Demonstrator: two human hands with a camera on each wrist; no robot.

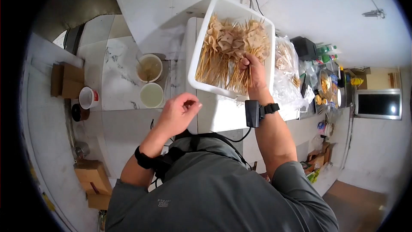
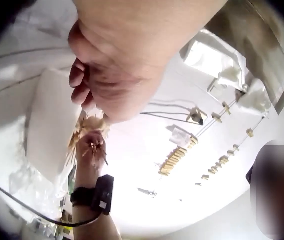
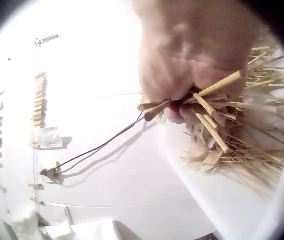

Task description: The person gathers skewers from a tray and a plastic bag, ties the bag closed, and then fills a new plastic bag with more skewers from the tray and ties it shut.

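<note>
My right hand grips a bunch of wooden skewers by their bare sticks, over the right part of a white plastic tub. Thin, pale folded pieces of food are threaded on the far ends of these sticks. In the right wrist view, stick ends poke out from between the curled fingers. More skewers lie in rows in the tub, their sticks toward me. My left hand hovers left of the tub's near corner, fingers loosely curled, with nothing seen in it.
Left of the tub stand a white bucket with brownish contents and a container of pale liquid. A clear plastic bag of skewers lies against the tub's right side. Bottles and bowls crowd the counter farther right. Cardboard boxes sit lower left.
</note>
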